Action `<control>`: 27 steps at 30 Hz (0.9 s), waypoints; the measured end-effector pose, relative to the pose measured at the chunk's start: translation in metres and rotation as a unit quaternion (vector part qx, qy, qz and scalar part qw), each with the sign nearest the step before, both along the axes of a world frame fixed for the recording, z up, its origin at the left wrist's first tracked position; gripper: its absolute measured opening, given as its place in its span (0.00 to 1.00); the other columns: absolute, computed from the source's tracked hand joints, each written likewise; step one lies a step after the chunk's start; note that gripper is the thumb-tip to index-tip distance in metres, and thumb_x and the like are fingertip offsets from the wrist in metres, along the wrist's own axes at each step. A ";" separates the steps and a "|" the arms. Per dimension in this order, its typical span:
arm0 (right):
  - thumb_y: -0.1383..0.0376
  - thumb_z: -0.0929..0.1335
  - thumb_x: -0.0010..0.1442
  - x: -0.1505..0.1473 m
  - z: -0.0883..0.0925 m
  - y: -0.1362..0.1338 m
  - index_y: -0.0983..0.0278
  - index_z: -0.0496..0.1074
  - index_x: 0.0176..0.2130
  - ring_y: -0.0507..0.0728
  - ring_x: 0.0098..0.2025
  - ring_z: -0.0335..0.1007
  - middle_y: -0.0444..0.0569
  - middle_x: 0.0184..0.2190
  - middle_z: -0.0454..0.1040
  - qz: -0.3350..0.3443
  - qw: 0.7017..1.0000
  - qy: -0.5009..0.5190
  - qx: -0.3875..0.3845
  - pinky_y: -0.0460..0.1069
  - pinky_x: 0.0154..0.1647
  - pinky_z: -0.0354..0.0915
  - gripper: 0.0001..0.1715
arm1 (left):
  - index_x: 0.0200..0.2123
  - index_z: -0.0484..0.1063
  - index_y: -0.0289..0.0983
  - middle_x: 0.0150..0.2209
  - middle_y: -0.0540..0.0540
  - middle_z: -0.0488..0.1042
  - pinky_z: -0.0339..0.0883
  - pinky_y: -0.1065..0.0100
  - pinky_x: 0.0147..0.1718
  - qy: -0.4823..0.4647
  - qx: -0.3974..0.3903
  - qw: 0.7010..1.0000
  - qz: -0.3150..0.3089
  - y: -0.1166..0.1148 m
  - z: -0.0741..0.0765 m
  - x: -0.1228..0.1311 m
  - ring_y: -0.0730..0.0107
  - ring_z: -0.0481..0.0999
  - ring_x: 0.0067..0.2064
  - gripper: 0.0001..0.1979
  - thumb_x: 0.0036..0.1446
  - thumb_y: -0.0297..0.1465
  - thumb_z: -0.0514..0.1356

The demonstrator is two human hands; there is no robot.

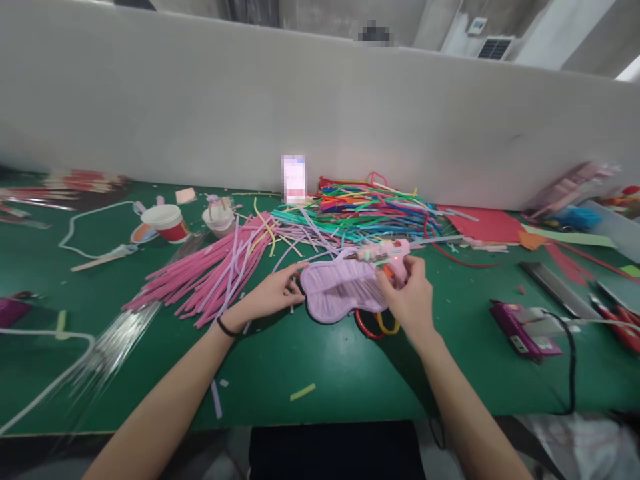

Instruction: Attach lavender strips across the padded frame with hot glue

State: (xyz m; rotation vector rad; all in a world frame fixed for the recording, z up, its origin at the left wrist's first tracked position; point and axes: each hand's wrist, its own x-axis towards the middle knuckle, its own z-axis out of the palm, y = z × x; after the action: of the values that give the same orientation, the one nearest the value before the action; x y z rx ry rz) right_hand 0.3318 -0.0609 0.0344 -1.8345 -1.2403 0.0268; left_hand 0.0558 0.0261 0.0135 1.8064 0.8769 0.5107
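Observation:
A lilac wavy-edged panel point(335, 290), made of rows that look like pipe cleaners, is in front of me in the middle. My left hand point(275, 291) grips its left edge between curled fingers and thumb. In my right hand point(413, 300) is a pink glue gun point(395, 255), its nozzle pointing left over the panel's upper edge. I cannot tell whether the nozzle touches it. Red-and-yellow scissor handles point(370, 327) stick out from under the panel's lower right side.
Pink pipe cleaners point(205, 273) lie left, and a multicoloured heap point(370, 210) lies behind. A lit phone point(295, 180) leans on the partition point(200, 100). Paper cup point(167, 223) stands left. Right are red sheets point(485, 223) and a purple power strip point(525, 330) with a cord.

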 end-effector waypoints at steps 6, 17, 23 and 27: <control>0.46 0.68 0.56 -0.016 -0.025 -0.007 0.62 0.67 0.47 0.59 0.34 0.75 0.52 0.38 0.78 0.063 0.993 -0.096 0.011 0.53 0.36 0.69 0.27 | 0.66 0.60 0.38 0.37 0.46 0.76 0.72 0.69 0.29 0.054 0.112 0.992 0.011 0.000 0.001 -0.003 0.72 0.76 0.27 0.37 0.51 0.28 0.61; 0.56 0.65 0.62 -0.027 -0.036 -0.013 0.63 0.68 0.47 0.61 0.42 0.77 0.56 0.47 0.78 0.097 0.970 -0.224 -0.002 0.50 0.36 0.70 0.17 | 0.64 0.64 0.38 0.36 0.47 0.79 0.72 0.68 0.30 0.077 0.121 0.988 0.053 -0.004 0.006 0.002 0.70 0.77 0.27 0.33 0.52 0.28 0.58; 0.55 0.65 0.63 -0.030 -0.036 -0.012 0.63 0.67 0.47 0.61 0.43 0.77 0.55 0.46 0.78 0.102 0.970 -0.221 0.006 0.51 0.37 0.70 0.17 | 0.62 0.66 0.37 0.35 0.47 0.79 0.71 0.69 0.30 0.080 0.132 0.987 0.053 -0.004 0.005 0.002 0.69 0.77 0.27 0.32 0.52 0.29 0.58; 0.55 0.65 0.63 -0.032 -0.036 -0.011 0.63 0.67 0.47 0.61 0.43 0.77 0.56 0.46 0.78 0.105 0.970 -0.218 0.003 0.51 0.37 0.70 0.17 | 0.63 0.65 0.38 0.36 0.47 0.80 0.71 0.69 0.31 0.080 0.133 0.986 0.056 -0.005 0.005 0.003 0.70 0.77 0.27 0.32 0.52 0.29 0.59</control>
State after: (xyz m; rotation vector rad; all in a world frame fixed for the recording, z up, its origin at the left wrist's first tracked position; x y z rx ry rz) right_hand 0.3003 -0.0724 -0.0019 -1.7484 -1.7337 -0.2773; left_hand 0.0584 0.0215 0.0184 2.0713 1.0649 0.5816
